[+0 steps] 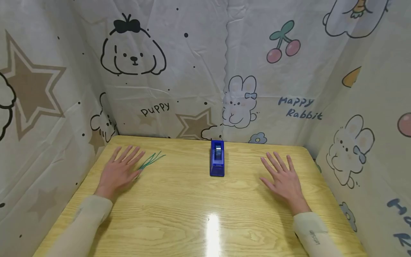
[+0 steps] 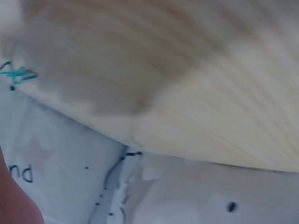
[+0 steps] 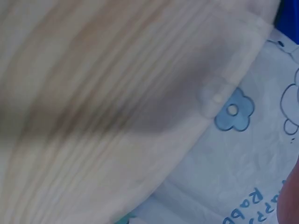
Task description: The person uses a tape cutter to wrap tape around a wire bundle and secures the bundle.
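Observation:
A blue tape dispenser (image 1: pixel 217 168) stands near the back edge of the table, between the two hands, with a roll of clear tape (image 1: pixel 218 151) in it. Its blue corner also enters the right wrist view at the top right. To the left lie several thin green strands (image 1: pixel 150 161), fanned out. My left hand (image 1: pixel 118 174) is beside them, palm down, fingers straight and spread; its thumb tip reaches the strands' near end, and I cannot tell whether it touches them. My right hand (image 1: pixel 284 179) is at the right, palm down with spread fingers, apart from the dispenser and holding nothing.
The wood-grain table (image 1: pixel 179 207) has a bright light reflection at its front middle. Pale printed cloth (image 1: pixel 192 71) hangs along the back and both sides, close to the table's edges.

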Available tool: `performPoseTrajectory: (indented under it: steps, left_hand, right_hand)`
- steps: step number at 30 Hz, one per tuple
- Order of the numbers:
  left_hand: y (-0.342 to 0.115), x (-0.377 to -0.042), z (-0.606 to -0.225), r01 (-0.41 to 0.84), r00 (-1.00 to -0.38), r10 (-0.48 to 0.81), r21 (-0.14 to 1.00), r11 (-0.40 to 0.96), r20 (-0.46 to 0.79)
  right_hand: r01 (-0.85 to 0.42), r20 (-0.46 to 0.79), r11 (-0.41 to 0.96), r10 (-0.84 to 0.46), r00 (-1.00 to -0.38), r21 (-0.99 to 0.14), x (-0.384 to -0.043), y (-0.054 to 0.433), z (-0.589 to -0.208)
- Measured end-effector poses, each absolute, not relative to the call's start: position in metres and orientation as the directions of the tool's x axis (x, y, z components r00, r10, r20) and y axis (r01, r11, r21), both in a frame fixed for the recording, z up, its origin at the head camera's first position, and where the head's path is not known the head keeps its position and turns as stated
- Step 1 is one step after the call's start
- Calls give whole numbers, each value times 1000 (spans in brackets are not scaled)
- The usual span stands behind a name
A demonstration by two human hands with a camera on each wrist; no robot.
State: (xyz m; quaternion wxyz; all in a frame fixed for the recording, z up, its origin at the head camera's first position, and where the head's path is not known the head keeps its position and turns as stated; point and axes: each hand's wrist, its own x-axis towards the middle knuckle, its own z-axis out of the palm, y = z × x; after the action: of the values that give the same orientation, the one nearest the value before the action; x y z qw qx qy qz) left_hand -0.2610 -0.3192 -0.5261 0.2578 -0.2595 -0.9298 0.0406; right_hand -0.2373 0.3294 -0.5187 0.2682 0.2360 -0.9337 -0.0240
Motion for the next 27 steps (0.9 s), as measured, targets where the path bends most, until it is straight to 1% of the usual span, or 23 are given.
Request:
performPoseTrajectory:
  steps: [3, 6, 9, 13, 16, 18, 21, 23, 25, 27]
  left_hand:
    - [-301, -264, -523, 446, -746, 464, -160, 881, 477]
    - [-277, -268, -522, 418, -789, 403, -77, 905, 463]
    - [-253, -273, -521, 386, -839, 355, -8, 923, 412]
    - [-220, -280, -521, 362, -883, 309, 92, 928, 354]
    - [-193, -285, -520, 351, -900, 285, 159, 923, 330]
    - [-176, -289, -518, 351, -907, 286, 177, 920, 310]
    - [-151, -296, -515, 369, -910, 296, 241, 898, 290]
    - [-137, -301, -512, 375, -917, 294, 332, 865, 270]
    - [-123, -306, -511, 365, -929, 279, 466, 806, 244]
    - [-111, -312, -511, 337, -942, 263, 591, 733, 210]
  right_hand:
    - [-428, 504, 893, -437, -745, 142, -239, 319, -516]
    - [-435, 520, 894, -422, -743, 105, -241, 306, -513]
    - [-441, 534, 895, -405, -743, 66, -244, 291, -511]
    - [-434, 517, 901, -378, -768, 14, -246, 267, -508]
    - [-427, 498, 902, -344, -796, -59, -246, 252, -505]
    - [-416, 493, 898, -298, -818, -146, -247, 243, -503]
    - [-385, 470, 859, -200, -860, -338, -249, 230, -500]
    - [-362, 440, 803, -140, -887, -473, -252, 222, -498]
    - [-347, 404, 723, -102, -909, -598, -255, 215, -497]
    - [-330, 366, 642, -81, -927, -692, -258, 209, -495]
